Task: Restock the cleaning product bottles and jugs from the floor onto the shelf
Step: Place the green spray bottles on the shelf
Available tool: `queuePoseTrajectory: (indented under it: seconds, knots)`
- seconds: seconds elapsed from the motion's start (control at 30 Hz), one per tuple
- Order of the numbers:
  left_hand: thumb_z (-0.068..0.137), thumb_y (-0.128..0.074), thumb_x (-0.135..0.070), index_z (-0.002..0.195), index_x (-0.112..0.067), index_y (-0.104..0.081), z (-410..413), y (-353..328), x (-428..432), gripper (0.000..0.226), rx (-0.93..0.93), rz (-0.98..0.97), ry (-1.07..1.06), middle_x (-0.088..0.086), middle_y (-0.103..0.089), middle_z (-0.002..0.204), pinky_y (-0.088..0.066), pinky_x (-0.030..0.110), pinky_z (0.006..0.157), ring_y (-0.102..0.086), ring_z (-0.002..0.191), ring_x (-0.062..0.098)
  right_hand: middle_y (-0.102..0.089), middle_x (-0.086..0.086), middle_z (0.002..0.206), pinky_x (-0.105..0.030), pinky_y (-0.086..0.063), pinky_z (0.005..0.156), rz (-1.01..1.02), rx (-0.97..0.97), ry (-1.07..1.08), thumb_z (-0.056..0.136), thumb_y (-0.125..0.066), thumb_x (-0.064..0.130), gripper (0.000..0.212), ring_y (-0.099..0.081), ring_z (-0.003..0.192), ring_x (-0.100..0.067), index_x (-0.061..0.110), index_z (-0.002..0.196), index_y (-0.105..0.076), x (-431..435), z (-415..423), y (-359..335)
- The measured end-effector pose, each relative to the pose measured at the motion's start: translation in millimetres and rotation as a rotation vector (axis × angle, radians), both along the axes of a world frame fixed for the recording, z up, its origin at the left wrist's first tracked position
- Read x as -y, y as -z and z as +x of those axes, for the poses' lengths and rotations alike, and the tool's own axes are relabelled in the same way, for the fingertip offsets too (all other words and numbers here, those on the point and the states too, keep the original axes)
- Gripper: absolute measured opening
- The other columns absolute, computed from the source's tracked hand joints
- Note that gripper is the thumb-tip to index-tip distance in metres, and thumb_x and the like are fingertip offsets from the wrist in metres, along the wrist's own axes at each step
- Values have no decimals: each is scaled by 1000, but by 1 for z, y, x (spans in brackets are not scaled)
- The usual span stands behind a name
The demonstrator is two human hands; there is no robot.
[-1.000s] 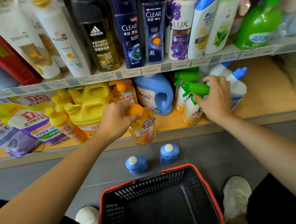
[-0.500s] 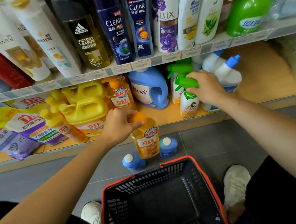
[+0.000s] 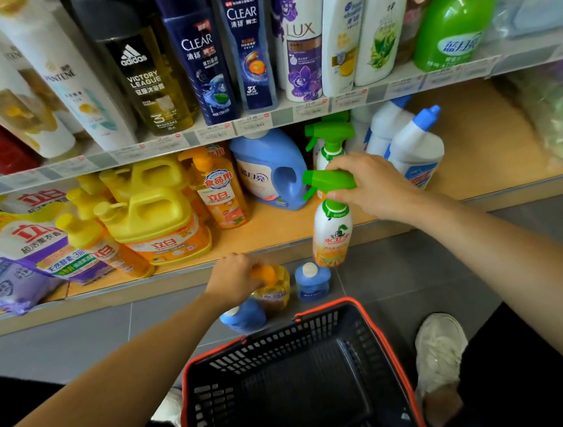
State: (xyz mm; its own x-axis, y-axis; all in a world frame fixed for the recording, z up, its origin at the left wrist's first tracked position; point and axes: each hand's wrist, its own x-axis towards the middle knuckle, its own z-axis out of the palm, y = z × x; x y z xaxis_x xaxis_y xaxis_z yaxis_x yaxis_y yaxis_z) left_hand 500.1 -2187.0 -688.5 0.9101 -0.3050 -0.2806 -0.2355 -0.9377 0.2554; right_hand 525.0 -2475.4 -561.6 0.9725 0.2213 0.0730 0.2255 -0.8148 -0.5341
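The right hand is gripping the green trigger head of a spray bottle, with the fingers curled over the top and the thumb underneath. The bottle is hanging upright, and its orange base is reaching past the front lip of the lower shelf, out over the floor. Just behind this grip a second green-trigger spray bottle is standing. A blue detergent jug is sitting to the grip's left and white toilet-cleaner bottles to its right. Beyond those, bare shelf board is lying open.

The left hand is curling tightly around the orange cap of a dish soap bottle, low over the grey tiles just in front of the shelf lip. Whether its base is touching the floor cannot be told. One blue white-capped bottle is standing against it on the near left, and another is just to the right. The red-rimmed basket is crowding the near side. Above this grip, a strip of bare board is showing between the yellow jugs and the hanging spray bottle.
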Motion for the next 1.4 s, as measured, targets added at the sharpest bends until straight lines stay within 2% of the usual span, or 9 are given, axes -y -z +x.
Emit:
queuePoseTrajectory:
  seconds: [0.2, 0.33, 0.4, 0.57, 0.7, 0.87, 1.03, 1.17, 1.4]
  knots:
    - [83, -75, -42, 132, -28, -64, 5, -5, -7, 52, -96, -33, -67, -1, -67, 132, -52, 41, 95, -61, 119, 24, -70, -1, 99, -34, -51, 79, 178, -118, -78, 85, -77, 19, 26, -64, 93, -17, 16, 110, -69, -7, -11, -5]
    - [68, -76, -68, 141, -30, -56, -10, -32, 17, 85, -241, -479, -62, -13, -58, 143, -43, 35, 110, -53, 131, 8, -69, -1, 101, -33, -58, 66, 376, -197, -69, 88, -75, 14, 32, -66, 86, -14, 14, 119, -66, -8, -14, -13]
    - [62, -81, -65, 144, -32, -50, -23, -38, 32, 93, -331, -646, -16, -21, -59, 138, -44, 31, 108, -55, 126, -1, -69, 0, 101, -31, -59, 60, 468, -229, -69, 89, -73, 12, 33, -66, 82, -8, 18, 120, -65, -5, -16, -17]
    - [59, -86, -55, 131, -32, -55, -41, -46, 44, 81, -249, -833, -132, -9, -70, 118, -55, 43, 96, -67, 110, 12, -72, -9, 110, -29, -56, 62, 787, -263, 22, 88, -72, 6, 38, -69, 89, -13, 11, 125, -62, 6, -27, -19]
    - [60, -88, -47, 129, -23, -59, -65, -54, 56, 79, -306, -978, -233, -3, -73, 114, -57, 41, 95, -69, 107, 14, -74, -11, 107, -31, -59, 71, 1001, -276, 132, 85, -74, 6, 41, -72, 88, -21, 11, 124, -61, 9, -53, -11]
    - [70, -88, -24, 131, -13, -60, -88, -65, 75, 68, -415, -1130, -274, 4, -74, 117, -56, 36, 94, -70, 110, 22, -76, -4, 107, -20, -54, 74, 1058, -362, 162, 84, -71, -1, 36, -70, 96, -11, 6, 119, -65, 12, -85, -3]
    - [78, -83, -20, 128, -16, -62, -94, -84, 92, 55, -539, -1257, -284, 7, -74, 119, -58, 31, 85, -71, 109, 23, -65, -21, 114, -38, -46, 88, 1179, -386, 209, 93, -62, 15, 31, -60, 103, -24, -7, 114, -64, -1, -86, -10]
    - [84, -78, -23, 132, -16, -62, -100, -93, 99, 51, -665, -1313, -307, 11, -71, 125, -57, 38, 92, -68, 116, 29, -64, -15, 112, -44, -43, 91, 1268, -466, 247, 84, -65, 34, 53, -57, 103, -27, -4, 121, -61, -4, -87, -19]
    - [88, -71, -24, 128, -13, -67, -103, -103, 90, 42, -967, -1396, -242, 20, -65, 132, -52, 46, 103, -65, 119, 32, -71, -9, 115, -35, -56, 87, 1413, -617, 199, 89, -62, 33, 44, -68, 99, -18, 9, 125, -63, -1, -92, -30]
